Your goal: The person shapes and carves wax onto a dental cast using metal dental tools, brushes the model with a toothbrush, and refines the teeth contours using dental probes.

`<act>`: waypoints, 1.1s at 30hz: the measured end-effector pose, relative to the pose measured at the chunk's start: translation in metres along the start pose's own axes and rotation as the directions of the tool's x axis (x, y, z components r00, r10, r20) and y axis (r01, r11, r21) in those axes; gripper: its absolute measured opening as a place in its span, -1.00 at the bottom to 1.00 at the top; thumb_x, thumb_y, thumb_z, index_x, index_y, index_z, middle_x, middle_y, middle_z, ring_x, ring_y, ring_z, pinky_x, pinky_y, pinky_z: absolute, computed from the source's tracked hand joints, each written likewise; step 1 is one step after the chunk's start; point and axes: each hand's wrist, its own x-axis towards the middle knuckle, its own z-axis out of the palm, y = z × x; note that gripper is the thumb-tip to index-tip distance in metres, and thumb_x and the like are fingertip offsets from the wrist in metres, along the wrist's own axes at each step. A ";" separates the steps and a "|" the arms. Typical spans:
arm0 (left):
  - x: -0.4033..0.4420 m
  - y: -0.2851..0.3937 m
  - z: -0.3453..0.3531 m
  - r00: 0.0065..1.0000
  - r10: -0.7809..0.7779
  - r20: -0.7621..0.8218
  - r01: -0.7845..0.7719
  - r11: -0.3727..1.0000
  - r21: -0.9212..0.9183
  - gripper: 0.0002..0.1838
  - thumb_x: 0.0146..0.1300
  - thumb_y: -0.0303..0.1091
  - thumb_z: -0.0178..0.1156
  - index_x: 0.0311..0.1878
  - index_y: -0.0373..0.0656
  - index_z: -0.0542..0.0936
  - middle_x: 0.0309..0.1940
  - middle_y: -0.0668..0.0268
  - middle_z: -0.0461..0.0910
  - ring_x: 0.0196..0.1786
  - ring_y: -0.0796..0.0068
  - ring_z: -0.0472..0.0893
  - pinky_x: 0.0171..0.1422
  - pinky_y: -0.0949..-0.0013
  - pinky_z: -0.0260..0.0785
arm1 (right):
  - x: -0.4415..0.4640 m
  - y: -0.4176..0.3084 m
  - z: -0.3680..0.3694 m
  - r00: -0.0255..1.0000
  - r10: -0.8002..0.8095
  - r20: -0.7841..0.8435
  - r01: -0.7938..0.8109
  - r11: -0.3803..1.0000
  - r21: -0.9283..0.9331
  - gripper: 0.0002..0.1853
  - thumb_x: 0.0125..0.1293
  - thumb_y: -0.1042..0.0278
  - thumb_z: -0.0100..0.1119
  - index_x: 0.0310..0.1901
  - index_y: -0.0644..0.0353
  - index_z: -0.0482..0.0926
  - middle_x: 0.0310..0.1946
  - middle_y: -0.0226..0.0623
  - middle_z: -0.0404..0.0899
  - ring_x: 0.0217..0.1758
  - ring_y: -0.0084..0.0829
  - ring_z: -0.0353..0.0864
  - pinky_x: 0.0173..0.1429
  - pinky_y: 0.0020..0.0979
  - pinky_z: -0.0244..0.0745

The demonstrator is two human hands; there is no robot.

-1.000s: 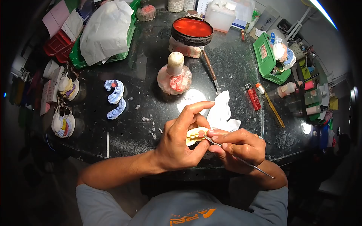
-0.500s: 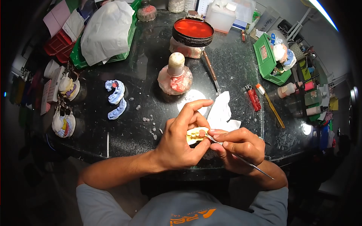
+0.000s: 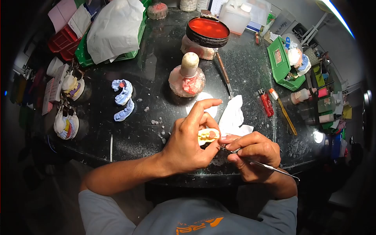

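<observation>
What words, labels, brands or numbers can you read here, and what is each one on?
"REi", probably: orange lettering on the grey shirt, partly cut off, with the smaller line beside it illegible.
Handwriting on the greyish container at upper right: too blurred to read surely.
Red-and-white label on the green box: too small to read.
Print on the papers and bottles at the back: too small or blurred.

Yel. cast partly behind L hand

Small yellow dental model, pink-patched.
</observation>
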 end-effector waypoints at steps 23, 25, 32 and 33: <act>0.001 0.001 -0.004 0.974 -0.129 0.186 0.083 0.968 0.237 -0.02 0.10 -0.57 0.44 0.60 -0.35 0.19 -0.47 0.11 0.71 -0.37 0.21 0.80 -0.21 0.30 0.55 | -0.004 0.013 0.018 0.949 0.298 -0.108 -0.266 0.933 0.241 -0.83 0.40 0.58 0.47 -0.19 0.34 0.58 -0.29 -0.09 0.79 -0.32 -0.42 0.84 -0.26 -0.44 0.69; 0.003 0.003 -0.006 0.965 -0.163 0.204 0.110 0.962 0.248 -0.01 0.08 -0.59 0.40 0.61 -0.34 0.17 -0.48 0.12 0.72 -0.38 0.20 0.80 -0.20 0.29 0.56 | -0.007 0.015 0.017 0.928 0.361 -0.095 -0.331 0.914 0.237 -0.84 0.42 0.55 0.47 -0.21 0.35 0.61 -0.30 -0.17 0.79 -0.31 -0.47 0.84 -0.29 -0.46 0.66; 0.010 0.006 -0.013 0.908 -0.292 0.300 0.221 0.943 0.248 0.14 -0.05 -0.57 0.40 0.68 -0.30 0.13 -0.44 0.10 0.78 -0.34 0.28 0.82 -0.14 0.35 0.58 | -0.004 0.012 0.014 0.884 0.466 -0.039 -0.444 0.861 0.248 -0.84 0.42 0.53 0.47 -0.21 0.41 0.64 -0.37 -0.22 0.71 -0.38 -0.51 0.82 -0.39 -0.51 0.61; 0.010 0.005 -0.013 0.908 -0.287 0.304 0.213 0.943 0.256 0.14 -0.05 -0.57 0.40 0.69 -0.29 0.13 -0.44 0.10 0.78 -0.34 0.29 0.82 -0.14 0.35 0.58 | -0.003 0.012 0.012 0.884 0.466 -0.024 -0.447 0.861 0.244 -0.84 0.41 0.53 0.47 -0.21 0.41 0.64 -0.37 -0.22 0.71 -0.38 -0.50 0.82 -0.39 -0.50 0.62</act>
